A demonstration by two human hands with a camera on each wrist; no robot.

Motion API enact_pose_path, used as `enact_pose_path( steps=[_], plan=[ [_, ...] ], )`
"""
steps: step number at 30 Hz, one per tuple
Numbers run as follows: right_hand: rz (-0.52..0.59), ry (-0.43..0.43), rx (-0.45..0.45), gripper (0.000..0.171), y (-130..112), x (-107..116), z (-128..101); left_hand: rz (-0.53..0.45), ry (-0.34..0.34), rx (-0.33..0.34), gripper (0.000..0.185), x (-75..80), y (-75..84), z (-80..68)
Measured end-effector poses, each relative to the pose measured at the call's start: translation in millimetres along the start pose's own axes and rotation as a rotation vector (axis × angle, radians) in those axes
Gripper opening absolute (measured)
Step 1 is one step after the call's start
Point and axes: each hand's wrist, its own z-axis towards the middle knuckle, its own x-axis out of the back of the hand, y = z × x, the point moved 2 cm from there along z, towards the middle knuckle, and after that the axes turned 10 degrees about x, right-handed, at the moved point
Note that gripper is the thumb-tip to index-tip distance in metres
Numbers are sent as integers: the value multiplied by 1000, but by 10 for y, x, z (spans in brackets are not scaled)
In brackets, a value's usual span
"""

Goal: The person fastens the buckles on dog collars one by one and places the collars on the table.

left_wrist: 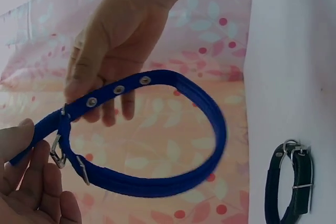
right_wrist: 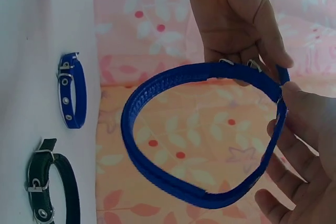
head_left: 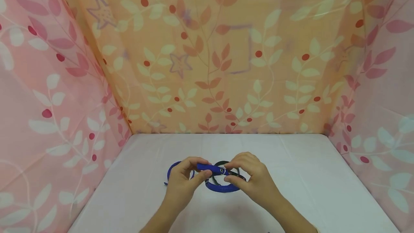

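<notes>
A blue collar with metal eyelets and a metal buckle is held up between both hands, closed into a loop. My left hand pinches its strap end between thumb and fingers, just past the buckle. My right hand pinches the strap on the other side of the buckle, thumb and fingertips close to it. In the left wrist view, several eyelets show along the upper strap. The loop hangs open below the hands.
Behind the hands on the white table lie a second blue collar on the left and a dark collar near the middle, partly hidden in the head view. Leaf-patterned curtains enclose the table's back and sides.
</notes>
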Motion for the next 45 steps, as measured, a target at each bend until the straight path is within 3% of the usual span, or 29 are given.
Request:
enact_pose_path(
  steps=[3, 7, 13, 21, 24, 27, 32, 36, 41, 45],
  plan=[
    [41, -3, 12, 36, -30, -46, -11, 89, -8, 22, 20, -34, -19, -26],
    [58, 16, 66, 39, -68, -91, -14, 121, -20, 12, 18, -67, -31, -41],
    [30, 3, 68, 33, -64, -72, 2, 81, -23, -58, 19, -29, -6, -28],
    [-65, -56, 8, 28, 20, -33, 4, -44, 36, -150, 21, 44, 43, 15],
    [-63, -72, -7, 30, 24, -41, -4, -27, 20, -106, 21, 22, 36, 1],
    [-42, -58, 34, 33, -4, -61, -11, 20, -15, -54, 20, -17, 9, -19],
    [-27, 3, 129, 32, -65, -74, -2, 27, -45, -81, 23, -72, -40, -16],
    [4, 82, 138, 32, -75, -45, 8, 39, -57, -83, 30, -103, -63, -1],
    [117, 186, 115, 42, -72, -9, 0, 139, -202, 46, 37, -172, -106, 14],
    [169, 225, 91, 48, -81, 3, -4, 106, -285, 103, 30, -218, -135, 12]
  ],
)
